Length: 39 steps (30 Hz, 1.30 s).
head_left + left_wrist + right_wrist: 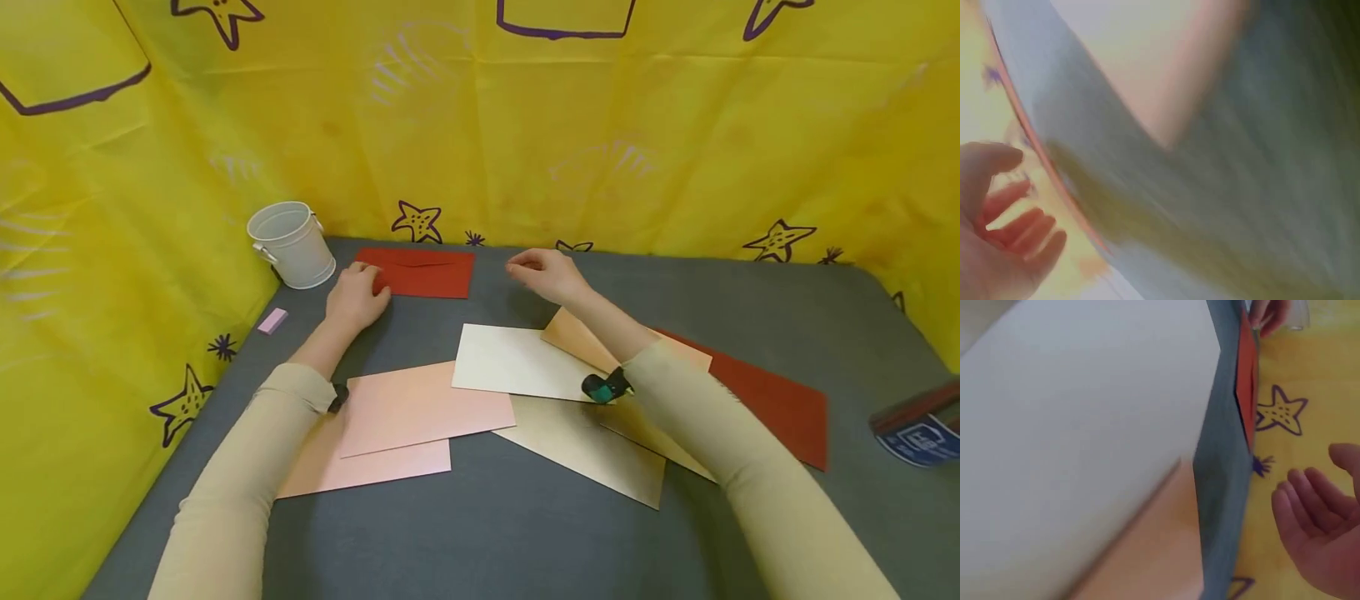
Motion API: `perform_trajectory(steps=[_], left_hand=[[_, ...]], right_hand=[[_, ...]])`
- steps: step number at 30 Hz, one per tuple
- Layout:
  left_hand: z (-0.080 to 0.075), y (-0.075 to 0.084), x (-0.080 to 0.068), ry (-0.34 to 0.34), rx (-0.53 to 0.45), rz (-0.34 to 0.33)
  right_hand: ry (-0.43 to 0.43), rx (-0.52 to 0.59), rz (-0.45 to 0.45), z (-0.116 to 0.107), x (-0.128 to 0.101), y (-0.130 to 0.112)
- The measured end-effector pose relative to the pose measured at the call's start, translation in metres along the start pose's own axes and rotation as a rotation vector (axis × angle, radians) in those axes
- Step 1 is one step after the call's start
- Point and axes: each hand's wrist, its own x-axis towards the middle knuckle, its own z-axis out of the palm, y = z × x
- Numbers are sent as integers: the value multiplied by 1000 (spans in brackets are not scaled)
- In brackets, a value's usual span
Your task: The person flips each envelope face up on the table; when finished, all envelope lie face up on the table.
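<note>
Left hand (356,296) rests on the red paper envelope (423,272) at upper centre, fingers relaxed — right hand (543,273) hovers alongside, loosely curled, holding nothing.

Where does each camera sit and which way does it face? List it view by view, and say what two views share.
Head: worn on the head, looking forward and down at the grey table; both sleeved arms show, the left hand touching the red envelope by the white bucket, the right hand raised, fingers loosely curled.
Left wrist: on the left wrist, badly blurred; only the open left hand is clear.
Right wrist: on the right wrist, looking across the cream envelope; the open right hand shows.
Shared: head and right wrist both show the red envelope.
</note>
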Motion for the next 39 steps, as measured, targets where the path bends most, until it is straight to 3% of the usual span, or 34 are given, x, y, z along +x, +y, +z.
perform_trajectory(steps=[6, 12, 15, 19, 24, 28, 33, 39], left_hand=[[14, 61, -7, -53, -237, 266], [29, 116, -19, -230, -388, 547], [37, 135, -23, -341, -374, 632], [49, 152, -23, -450, -268, 719], [61, 165, -18, -529, -86, 767], [68, 173, -13, -547, 16, 764], [75, 179, -8, -566, 30, 740], [80, 181, -6, -581, 24, 716]], right_hand=[[50, -49, -105, -41, -50, 17], [45, -164, -150, -57, -99, 53], [22, -269, -169, -64, -122, 73], [-26, -408, -149, -73, -148, 95], [-93, -527, -124, -82, -172, 112], [-127, -540, -70, -86, -183, 115], [-116, -581, -34, -88, -187, 117], [-63, -699, -126, -92, -186, 120]])
